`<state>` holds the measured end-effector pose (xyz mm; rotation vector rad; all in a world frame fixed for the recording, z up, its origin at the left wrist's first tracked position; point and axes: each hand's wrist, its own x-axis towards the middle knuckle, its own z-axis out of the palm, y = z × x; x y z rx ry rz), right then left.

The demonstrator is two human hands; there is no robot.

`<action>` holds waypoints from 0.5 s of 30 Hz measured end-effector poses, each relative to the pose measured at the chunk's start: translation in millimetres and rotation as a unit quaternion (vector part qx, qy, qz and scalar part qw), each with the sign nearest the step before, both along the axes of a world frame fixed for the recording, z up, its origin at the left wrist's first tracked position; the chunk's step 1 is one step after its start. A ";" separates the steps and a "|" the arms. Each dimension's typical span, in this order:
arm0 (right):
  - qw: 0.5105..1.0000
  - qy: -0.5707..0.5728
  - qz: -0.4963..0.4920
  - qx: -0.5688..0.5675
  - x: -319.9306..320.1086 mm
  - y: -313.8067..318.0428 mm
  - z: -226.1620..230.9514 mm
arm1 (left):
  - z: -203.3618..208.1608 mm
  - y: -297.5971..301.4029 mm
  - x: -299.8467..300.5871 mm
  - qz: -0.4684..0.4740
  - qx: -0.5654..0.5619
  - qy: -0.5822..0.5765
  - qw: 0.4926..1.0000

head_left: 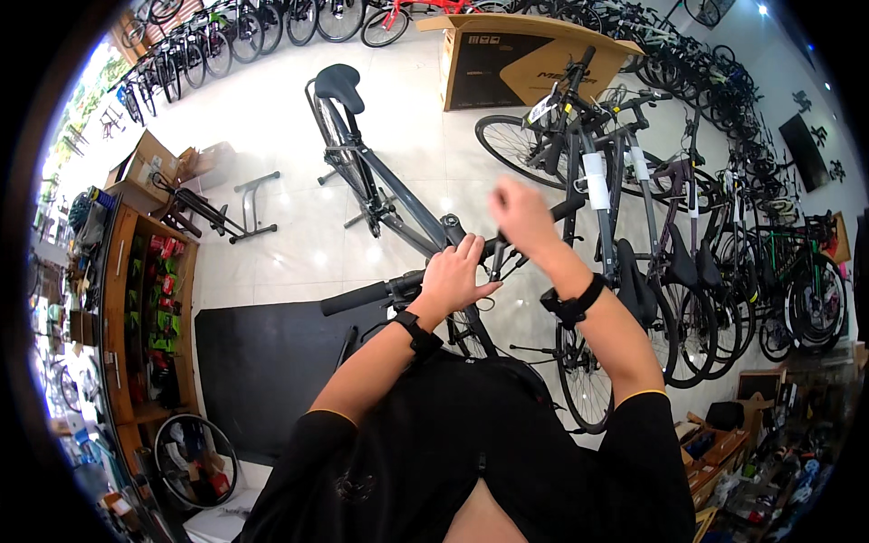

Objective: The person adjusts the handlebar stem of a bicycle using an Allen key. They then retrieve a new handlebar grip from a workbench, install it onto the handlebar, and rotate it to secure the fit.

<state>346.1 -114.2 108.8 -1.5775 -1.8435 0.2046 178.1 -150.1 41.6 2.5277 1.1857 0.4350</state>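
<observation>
A dark grey bicycle (pixel 412 205) stands in front of me, its black saddle (pixel 339 88) pointing away and its handlebar (pixel 358 298) nearest to me. Over the middle of the bar, beside the stem (pixel 451 222), lies my left hand (pixel 453 276), fingers curled across it and thumb stretched to the right. My right hand (pixel 523 214) is raised just above the right part of the bar, its fingers closed and slightly blurred. Whatever it may hold is hidden. Between the hands a short dark lever-like part (pixel 498 257) shows near the bar.
Several parked bicycles (pixel 602 213) crowd my right side. At the back stands a large cardboard box (pixel 520 68). To the left are a wooden cabinet (pixel 116 308) with packaged goods, a black mat (pixel 249 371), a loose wheel (pixel 195 460) and a metal floor stand (pixel 256 208).
</observation>
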 end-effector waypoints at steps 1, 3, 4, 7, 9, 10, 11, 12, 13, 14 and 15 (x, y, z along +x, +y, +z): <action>0.995 -0.051 0.079 0.023 -22.7 -1.6 3.6 | -3.4 -1.1 -1.1 0.000 0.003 0.000 1.000; 0.947 -0.253 0.199 0.013 -68.7 -6.8 1.9 | -24.9 4.0 -1.0 -0.016 -0.031 0.001 0.999; 0.915 -0.286 0.281 0.045 -82.6 -18.0 14.2 | -45.4 2.1 -4.6 -0.012 0.025 -0.073 0.997; 0.880 -0.323 0.344 0.064 -102.1 -28.4 -4.5 | -21.1 -1.6 -2.6 0.012 0.077 -0.110 0.991; 0.892 -0.317 0.313 0.080 -95.9 -28.0 -7.9 | -20.2 -0.7 1.3 0.004 0.077 -0.106 0.991; 0.898 -0.314 0.296 0.088 -91.3 -26.9 -8.8 | -20.8 0.0 5.5 -0.005 0.074 -0.101 0.992; 0.911 -0.296 0.273 0.094 -89.5 -24.2 -6.0 | -23.8 -0.3 2.9 -0.006 0.070 -0.091 0.993; 0.923 -0.278 0.248 0.098 -83.6 -20.1 -1.5 | -27.6 0.5 2.1 -0.006 0.065 -0.081 0.995; 0.935 -0.261 0.218 0.103 -76.2 -17.6 3.9 | -26.1 1.4 2.1 -0.009 0.057 -0.066 0.996; 0.935 -0.266 0.209 0.105 -71.7 -18.3 10.5 | -24.1 2.4 1.4 -0.012 0.052 -0.054 0.997; 0.938 -0.264 0.199 0.105 -70.0 -18.8 9.4 | -21.6 2.2 1.2 -0.013 0.050 -0.048 0.998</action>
